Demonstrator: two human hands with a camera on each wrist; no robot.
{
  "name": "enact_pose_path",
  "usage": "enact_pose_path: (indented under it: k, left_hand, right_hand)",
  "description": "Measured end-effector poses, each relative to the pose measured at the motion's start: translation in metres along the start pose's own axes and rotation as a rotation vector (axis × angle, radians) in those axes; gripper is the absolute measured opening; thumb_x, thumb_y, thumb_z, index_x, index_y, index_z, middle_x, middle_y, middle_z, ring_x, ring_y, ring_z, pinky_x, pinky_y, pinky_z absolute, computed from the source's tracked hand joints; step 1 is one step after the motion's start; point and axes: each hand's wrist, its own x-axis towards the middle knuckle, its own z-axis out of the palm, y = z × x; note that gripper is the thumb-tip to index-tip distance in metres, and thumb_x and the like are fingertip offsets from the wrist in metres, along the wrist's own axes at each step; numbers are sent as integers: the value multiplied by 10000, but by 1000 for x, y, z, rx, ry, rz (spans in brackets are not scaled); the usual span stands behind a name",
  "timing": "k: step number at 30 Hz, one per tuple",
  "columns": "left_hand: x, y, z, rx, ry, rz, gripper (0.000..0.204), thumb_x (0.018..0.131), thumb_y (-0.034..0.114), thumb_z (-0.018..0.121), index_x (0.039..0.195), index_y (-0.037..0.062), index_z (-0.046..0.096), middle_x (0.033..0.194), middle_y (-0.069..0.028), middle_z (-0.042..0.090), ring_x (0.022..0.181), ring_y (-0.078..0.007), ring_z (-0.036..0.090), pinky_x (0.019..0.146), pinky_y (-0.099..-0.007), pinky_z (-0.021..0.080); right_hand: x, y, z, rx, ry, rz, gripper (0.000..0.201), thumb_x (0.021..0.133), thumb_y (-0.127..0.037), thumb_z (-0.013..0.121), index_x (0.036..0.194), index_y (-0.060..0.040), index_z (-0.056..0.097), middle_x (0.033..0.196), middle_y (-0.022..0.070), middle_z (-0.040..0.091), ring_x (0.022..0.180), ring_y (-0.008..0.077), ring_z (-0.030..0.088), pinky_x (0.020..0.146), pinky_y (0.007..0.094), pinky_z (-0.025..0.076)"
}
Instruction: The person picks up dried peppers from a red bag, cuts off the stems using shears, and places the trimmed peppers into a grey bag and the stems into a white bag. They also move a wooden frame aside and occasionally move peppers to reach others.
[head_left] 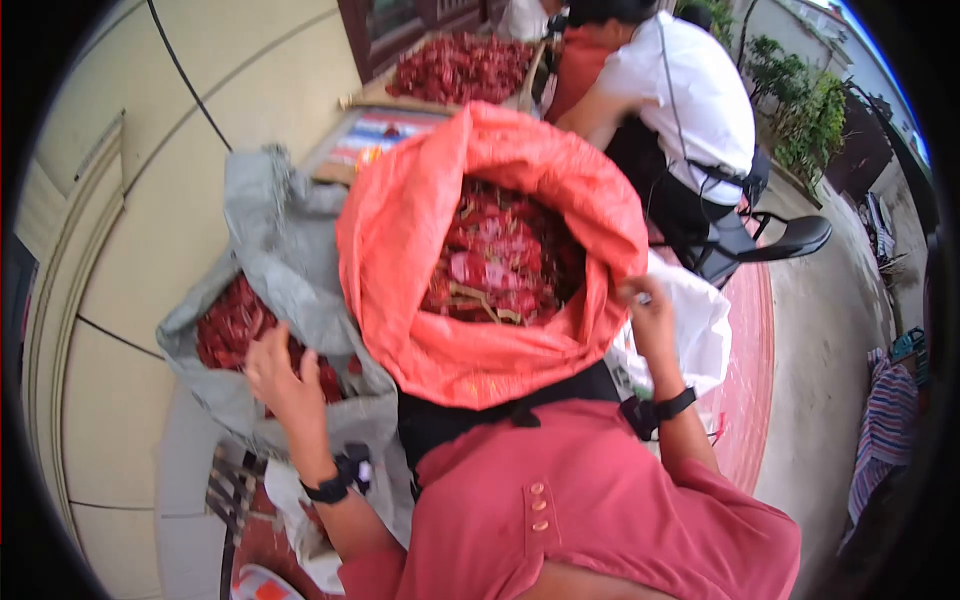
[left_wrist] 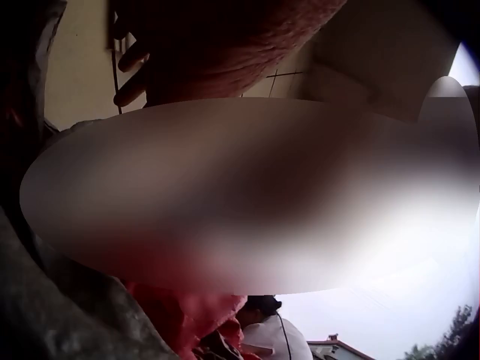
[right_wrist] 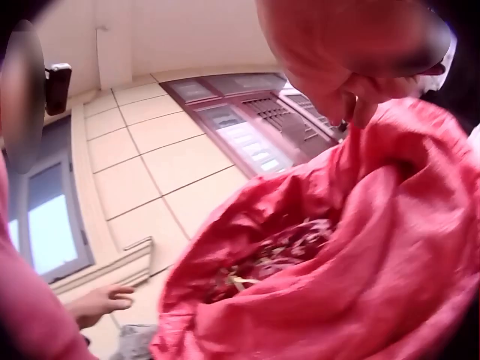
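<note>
A large red sack (head_left: 400,300) with a rolled-down rim sits at the person's lap, holding dark red dried pieces (head_left: 490,255) that look like chillies. On its right side the right hand (head_left: 652,318) pinches the rim; the right wrist view shows this hand (right_wrist: 337,71) at the top of the red sack (right_wrist: 390,225). The left hand (head_left: 285,378), fingers spread and loosely bent, is over a grey sack (head_left: 290,245) of similar red pieces (head_left: 232,325), holding nothing visible. Much of the left wrist view is blurred; part of the left hand (left_wrist: 217,52) shows at its top.
Behind the red sack lies a tray of red pieces (head_left: 465,68). A person in a white shirt (head_left: 700,100) sits back right by a black chair (head_left: 790,238). A white bag (head_left: 695,320) stands right of the red sack. A tiled wall (head_left: 130,380) runs along the left.
</note>
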Motion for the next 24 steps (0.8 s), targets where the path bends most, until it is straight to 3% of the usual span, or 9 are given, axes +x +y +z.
enact_pose_path:
  k: [2, 3, 5, 6, 10, 16, 20, 21, 24]
  left_hand:
    - [2, 38, 5, -295, -38, -8, 301, 791, 95, 660, 1088, 48, 630, 1091, -136, 609, 1079, -336, 525, 977, -443, 373]
    - [4, 66, 0, -480, -157, -74, 240, 810, 79, 642, 1045, 36, 645, 1038, -139, 626, 1007, -299, 572, 913, -398, 432]
    - [2, 109, 0, -762, -412, -89, 185, 854, 83, 635, 1032, 41, 661, 970, -115, 646, 868, -218, 628, 764, -319, 498]
    - [-1, 119, 14, -876, -459, 26, 175, 863, 85, 634, 1029, 40, 664, 967, -99, 649, 878, -205, 631, 748, -307, 503]
    - [-10, 143, 49, -1022, -597, 79, 214, 874, 75, 626, 1082, 28, 638, 1019, -102, 658, 885, -185, 637, 774, -293, 515]
    - [-11, 146, 74, -1258, -713, -248, 305, 911, 83, 602, 1198, -5, 548, 1025, -100, 644, 893, -167, 640, 787, -279, 520]
    - [-8, 153, 89, -1374, -804, -327, 397, 952, 151, 581, 1297, -1, 454, 1164, -122, 598, 981, -168, 627, 777, -270, 517]
    - [-8, 158, 91, -1406, -815, -340, 434, 952, 169, 587, 1319, -3, 431, 1194, -131, 583, 1005, -177, 620, 811, -282, 512]
    - [-6, 172, 89, -1501, -807, -282, 556, 946, 232, 609, 1386, 4, 358, 1274, -150, 539, 1097, -205, 583, 932, -325, 467]
  right_hand:
    - [2, -28, 43, 167, -198, -104, 189, 854, -84, 672, 1031, -36, 628, 928, 26, 654, 877, 119, 605, 775, 273, 482]
    - [5, -31, 64, 83, -295, -33, 238, 847, -116, 690, 1059, -38, 616, 954, 55, 635, 886, 147, 604, 770, 286, 488]
    - [8, -63, 92, -115, -325, -246, 308, 823, -179, 701, 1094, -73, 602, 985, 126, 622, 902, 295, 631, 764, 383, 504]
    - [10, -81, 98, -271, -366, -257, 324, 827, -216, 687, 1115, -100, 593, 1018, 138, 619, 939, 337, 622, 768, 423, 500]
    - [11, -83, 117, -337, -402, -237, 353, 816, -211, 687, 1139, -114, 581, 1034, 126, 612, 948, 339, 619, 788, 416, 496]
    - [6, -63, 101, -199, -311, -166, 258, 795, -167, 703, 1018, -66, 621, 927, 144, 605, 873, 343, 612, 756, 403, 474]
    - [4, -16, 96, 312, -323, 87, 148, 891, -162, 656, 935, -29, 610, 750, 26, 598, 700, 170, 577, 639, 300, 438]
    - [3, -14, 97, 433, -259, 64, 153, 936, -185, 617, 911, -35, 598, 711, -25, 563, 605, 70, 493, 530, 233, 370]
    - [-6, -66, 60, 676, -393, 382, 160, 954, -200, 584, 891, -53, 582, 698, -18, 562, 486, 54, 419, 449, 215, 305]
